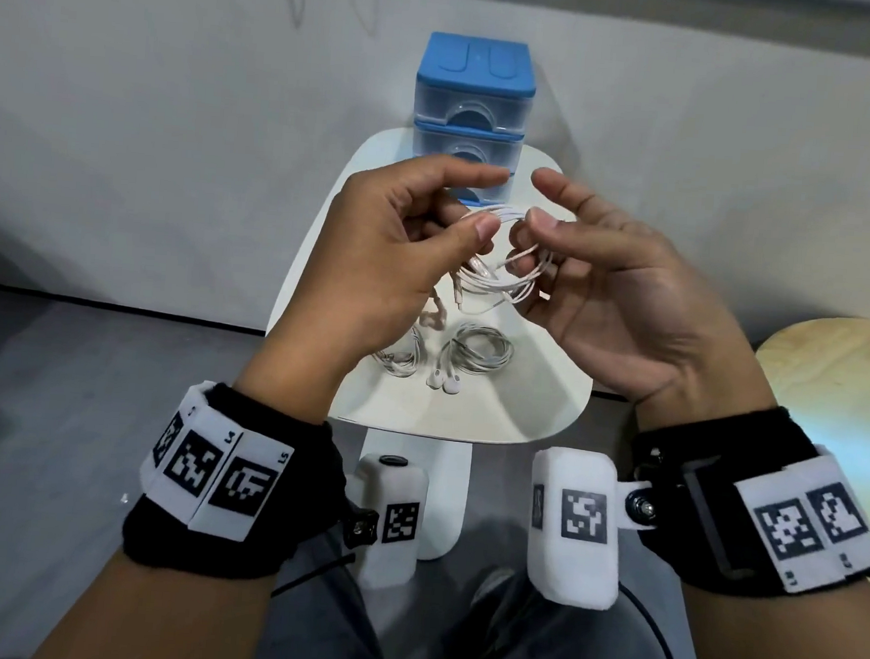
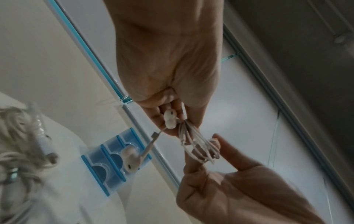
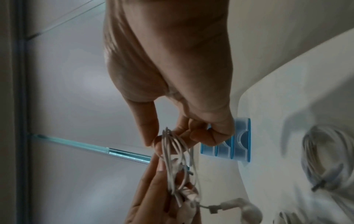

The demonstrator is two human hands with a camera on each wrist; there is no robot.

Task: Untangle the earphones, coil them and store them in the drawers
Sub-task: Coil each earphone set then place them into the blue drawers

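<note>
Earphones, white and partly coiled into several loops, are held in the air at the centre of the head view, between both hands and above the white table. The left hand is curled, with thumb and fingers pinched on the left side of the loops; in the left wrist view one earbud is pressed against its fingers while the second earbud hangs free below on a short lead. The right hand is half open: the thumb and lower fingers are hooked on the right side of the loops, and the index finger is extended above them. The plane of the coil is roughly upright, and its long axis runs from upper centre toward lower left of the frame. The drawers, a blue stacked unit with all fronts closed, stand at the upper centre of the frame, directly beyond the coil. Both hands are about equally near the unit; the right, with the looser hold, is judged the easier to free for the drawer pull. Two further earphone bundles lie on the table below the hands.
</note>
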